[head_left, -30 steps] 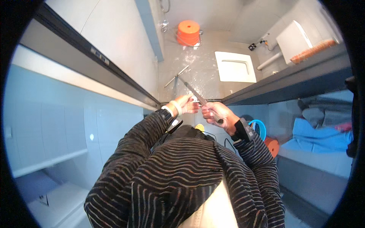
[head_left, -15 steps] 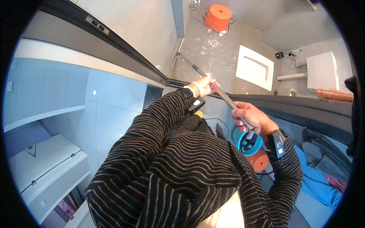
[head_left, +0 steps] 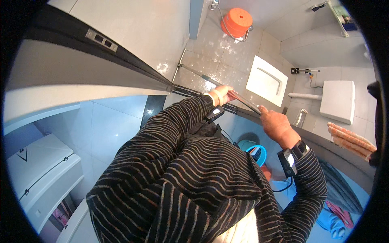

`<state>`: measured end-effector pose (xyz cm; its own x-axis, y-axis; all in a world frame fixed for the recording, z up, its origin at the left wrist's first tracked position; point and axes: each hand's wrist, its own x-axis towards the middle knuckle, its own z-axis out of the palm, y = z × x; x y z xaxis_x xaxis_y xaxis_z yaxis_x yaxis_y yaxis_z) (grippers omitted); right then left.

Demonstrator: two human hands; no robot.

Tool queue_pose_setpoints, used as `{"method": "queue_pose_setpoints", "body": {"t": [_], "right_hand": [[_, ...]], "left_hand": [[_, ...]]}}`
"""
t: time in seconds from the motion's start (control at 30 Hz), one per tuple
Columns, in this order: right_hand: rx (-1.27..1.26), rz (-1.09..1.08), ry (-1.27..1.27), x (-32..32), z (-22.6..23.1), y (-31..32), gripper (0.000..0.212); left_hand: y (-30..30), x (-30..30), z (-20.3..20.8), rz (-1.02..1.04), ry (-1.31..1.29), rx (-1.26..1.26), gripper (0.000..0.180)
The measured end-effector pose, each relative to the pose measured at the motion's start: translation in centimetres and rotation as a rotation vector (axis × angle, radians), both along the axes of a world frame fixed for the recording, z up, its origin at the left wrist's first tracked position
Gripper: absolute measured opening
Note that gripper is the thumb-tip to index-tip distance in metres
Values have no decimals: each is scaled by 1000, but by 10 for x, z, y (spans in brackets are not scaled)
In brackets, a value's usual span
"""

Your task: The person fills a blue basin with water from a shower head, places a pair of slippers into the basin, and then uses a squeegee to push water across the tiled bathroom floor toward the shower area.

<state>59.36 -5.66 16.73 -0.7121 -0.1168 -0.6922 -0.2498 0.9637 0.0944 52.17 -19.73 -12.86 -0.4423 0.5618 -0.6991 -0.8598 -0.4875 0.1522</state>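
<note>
1. We grip a long metal pole [head_left: 202,77] with both hands. The left hand [head_left: 222,94] is closed around the shaft at mid-length; the right hand [head_left: 276,123] is closed around the near end, just beside the left.
2. The pole runs from our hands out over the wet tiled floor [head_left: 214,52]. Its far end lies on the floor near the foot of the white wall [head_left: 133,28], ahead of and to the left of the left hand. What is fitted to that end is too small to tell.
3. A white squat pan [head_left: 267,81] is set in the floor just beyond the right hand.
4. An orange bucket [head_left: 237,21] stands well beyond both hands, at the far side of the floor.
5. A white cistern [head_left: 338,101] is mounted to the right of the right hand, with a pipe leading from it.
6. A blue bucket [head_left: 257,154] sits below the right hand, close to our body.
7. Each wrist carries a dark strapped device; the striped sleeves cover both forearms.
8. A dark door track [head_left: 121,56] runs up and away to the left of the left hand.
</note>
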Motion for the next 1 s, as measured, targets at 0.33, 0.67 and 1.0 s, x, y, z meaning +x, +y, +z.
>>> {"method": "queue_pose_setpoints", "body": {"t": [0.33,0.67,1.0], "right_hand": [[24,-71,-98,-54,7,2,39],[83,-3,-95,-111,17,76,38],[204,-121,-100,-151,79,165,33]], "left_hand": [[2,-62,-21,-351,-35,-237,19],[81,-99,4,-368,-54,-285,29],[223,-119,24,-244,-95,18,24]]}}
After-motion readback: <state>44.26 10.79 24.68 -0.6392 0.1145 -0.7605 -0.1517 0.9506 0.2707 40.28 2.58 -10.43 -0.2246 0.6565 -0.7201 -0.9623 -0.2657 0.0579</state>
